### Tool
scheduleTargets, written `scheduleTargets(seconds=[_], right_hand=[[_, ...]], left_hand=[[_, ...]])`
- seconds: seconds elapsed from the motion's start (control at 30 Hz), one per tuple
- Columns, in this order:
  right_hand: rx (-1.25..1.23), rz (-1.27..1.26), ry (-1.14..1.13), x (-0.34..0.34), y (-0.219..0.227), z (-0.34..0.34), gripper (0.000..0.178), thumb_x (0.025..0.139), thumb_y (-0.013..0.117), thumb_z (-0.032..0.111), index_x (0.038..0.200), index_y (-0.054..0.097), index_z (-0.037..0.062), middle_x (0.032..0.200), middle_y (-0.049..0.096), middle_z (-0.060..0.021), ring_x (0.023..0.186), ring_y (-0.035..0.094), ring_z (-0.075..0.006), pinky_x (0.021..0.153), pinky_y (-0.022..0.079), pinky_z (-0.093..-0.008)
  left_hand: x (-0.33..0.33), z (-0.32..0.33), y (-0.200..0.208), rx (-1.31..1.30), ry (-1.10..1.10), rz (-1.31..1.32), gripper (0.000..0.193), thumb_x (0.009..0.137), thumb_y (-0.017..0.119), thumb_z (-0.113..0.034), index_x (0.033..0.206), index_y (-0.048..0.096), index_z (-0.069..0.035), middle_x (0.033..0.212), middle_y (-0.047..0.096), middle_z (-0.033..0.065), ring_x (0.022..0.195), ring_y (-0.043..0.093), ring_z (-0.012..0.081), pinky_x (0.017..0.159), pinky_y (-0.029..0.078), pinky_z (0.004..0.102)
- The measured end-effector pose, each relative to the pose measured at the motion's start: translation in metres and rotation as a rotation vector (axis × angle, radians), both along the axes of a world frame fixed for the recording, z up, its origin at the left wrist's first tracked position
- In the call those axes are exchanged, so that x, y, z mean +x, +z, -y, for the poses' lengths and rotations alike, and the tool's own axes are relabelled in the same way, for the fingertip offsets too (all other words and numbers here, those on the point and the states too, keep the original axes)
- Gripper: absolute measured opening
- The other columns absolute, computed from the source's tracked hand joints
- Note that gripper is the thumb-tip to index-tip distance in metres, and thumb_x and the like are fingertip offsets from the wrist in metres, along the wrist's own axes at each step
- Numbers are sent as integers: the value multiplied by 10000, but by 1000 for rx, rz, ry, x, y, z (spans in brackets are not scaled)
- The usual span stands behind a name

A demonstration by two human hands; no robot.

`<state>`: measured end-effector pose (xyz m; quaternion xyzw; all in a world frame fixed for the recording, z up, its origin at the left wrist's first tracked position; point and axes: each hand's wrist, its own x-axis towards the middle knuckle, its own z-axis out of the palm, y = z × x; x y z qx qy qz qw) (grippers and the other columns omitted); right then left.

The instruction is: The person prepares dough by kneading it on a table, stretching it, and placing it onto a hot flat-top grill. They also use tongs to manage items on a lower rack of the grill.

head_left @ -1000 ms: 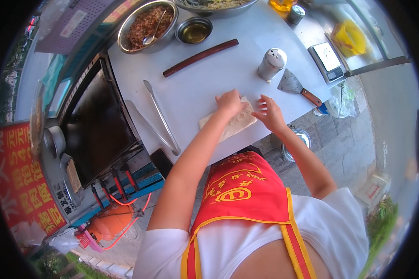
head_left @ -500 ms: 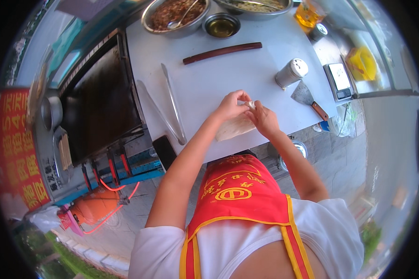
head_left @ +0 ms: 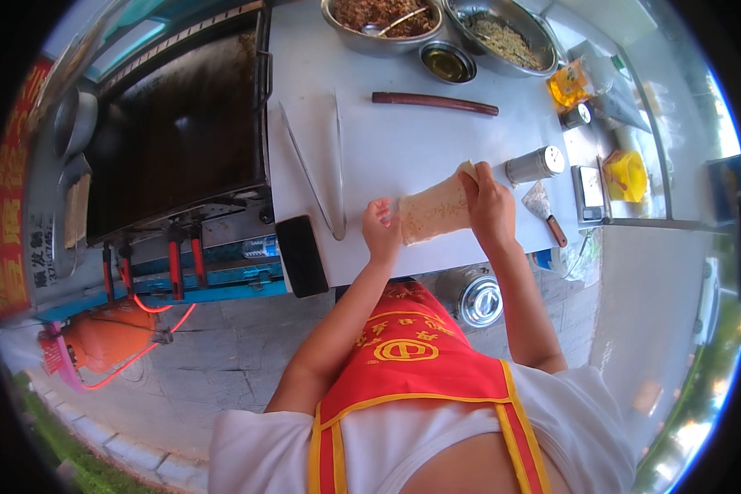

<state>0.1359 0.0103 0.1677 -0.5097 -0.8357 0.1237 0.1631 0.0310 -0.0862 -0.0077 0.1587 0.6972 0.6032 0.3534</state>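
Note:
A pale, flattened strip of dough [head_left: 435, 211] with small brownish flecks stretches between my hands above the white worktop. My right hand [head_left: 492, 207] pinches its right end, where the dough rises in a raised corner. At the other end, my left hand [head_left: 380, 232] rests against the dough's left edge with loosely curled fingers apart. Nothing shows between those fingers. Just beyond my right hand lies a metal shaker [head_left: 535, 165] with a holed lid. A dark wooden rolling pin [head_left: 435, 103] lies farther back.
Metal tongs [head_left: 338, 169] lie left of my hands, near a black phone [head_left: 303, 257]. A dark griddle [head_left: 177, 123] adjoins the table's left side. Bowls of meat filling [head_left: 354, 39] and chopped filling [head_left: 514, 62] flank a small oil bowl [head_left: 447, 62]. A scraper [head_left: 543, 204] and scale [head_left: 588, 191] sit right.
My hands have moved apart, and the dough now spans between them. My left hand has released its pinch, while the right still grips. The whole view has shifted.

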Motion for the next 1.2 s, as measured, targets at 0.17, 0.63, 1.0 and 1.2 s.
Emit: scheduleTargets(seconds=[0.17, 0.63, 1.0, 1.2], right_hand=[[129, -22, 202, -28, 68, 7, 197, 909, 583, 247, 909, 487, 75, 698, 622, -174, 663, 608, -393, 553, 478, -443], [329, -104, 423, 12, 160, -26, 196, 900, 598, 244, 940, 538, 62, 733, 626, -200, 690, 612, -403, 588, 480, -446], [39, -292, 208, 69, 63, -86, 249, 906, 569, 269, 871, 528, 26, 801, 583, -257, 811, 515, -480, 654, 433, -480], [16, -394, 401, 17, 46, -81, 228, 901, 584, 220, 837, 538, 6, 785, 570, -239, 741, 480, -459, 641, 455, -396]], left_hand=[[12, -38, -2, 153, 91, 406, 400, 950, 485, -375, 1197, 513, -62, 1107, 555, 89, 945, 566, 189, 797, 481, 355], [59, -92, 120, 565, 251, 433, 502, 977, 363, -531, 963, 518, -54, 911, 534, 34, 860, 492, 129, 772, 419, 302], [30, -17, 94, 79, 337, -461, 381, 967, 497, -351, 770, 481, -25, 647, 564, 181, 648, 565, 394, 584, 433, 450], [-13, 25, 94, -39, 503, -650, 377, 961, 499, -360, 791, 494, -23, 736, 594, 229, 731, 562, 458, 621, 430, 497]])
